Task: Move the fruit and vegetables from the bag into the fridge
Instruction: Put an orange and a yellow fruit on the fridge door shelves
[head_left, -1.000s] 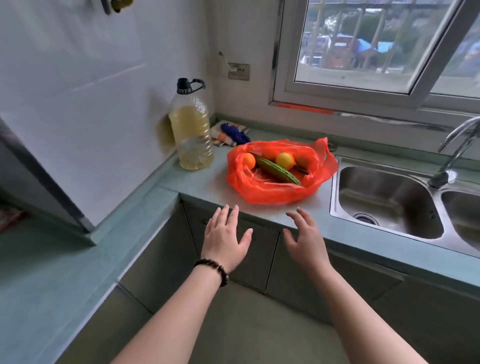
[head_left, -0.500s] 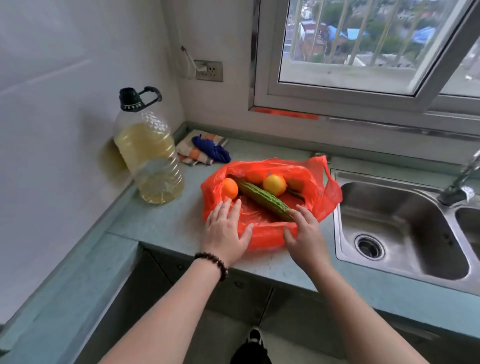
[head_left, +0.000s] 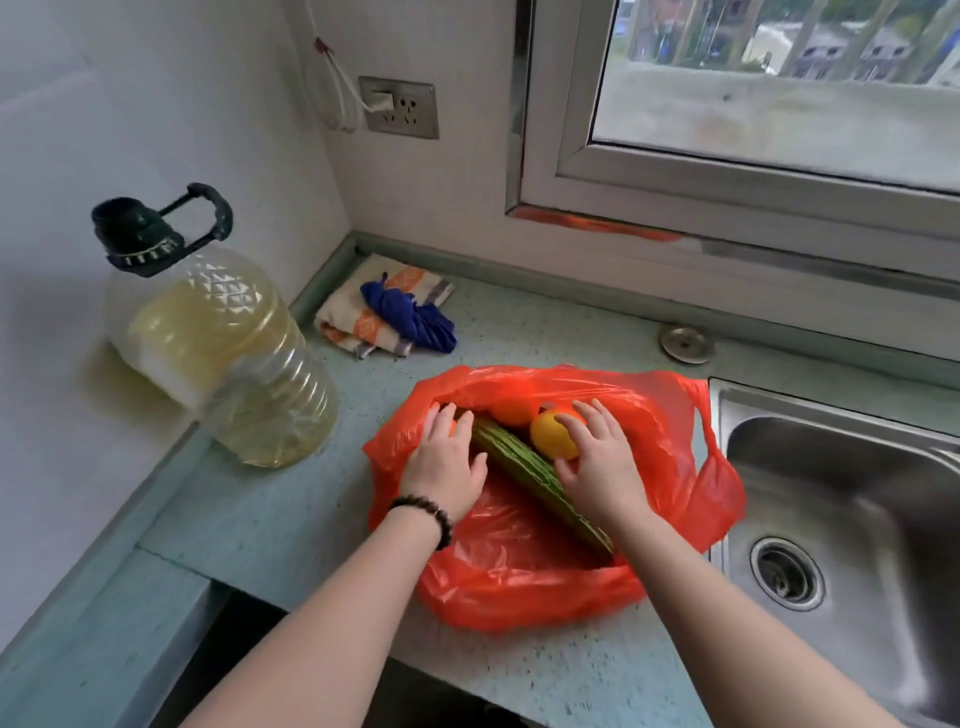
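Note:
An open red plastic bag (head_left: 519, 587) lies on the green counter beside the sink. Inside it a long green bitter gourd (head_left: 524, 467) lies diagonally, with an orange (head_left: 514, 413) at its far end. My left hand (head_left: 447, 462), with a bead bracelet on the wrist, is inside the bag's left side, fingers curved over a small orange (head_left: 453, 426) that is almost wholly hidden. My right hand (head_left: 602, 462) grips a yellow-orange fruit (head_left: 550, 436) from the right. The fridge is out of view.
A large oil bottle (head_left: 218, 353) stands left of the bag against the wall. Folded cloths (head_left: 389, 312) lie in the back corner. The steel sink (head_left: 841, 499) begins right of the bag. A window and a wall socket (head_left: 399, 106) are behind.
Both hands moved forward from the counter's front edge into the bag; the left now covers the small orange and the right closes on the yellow-orange fruit. The view came closer.

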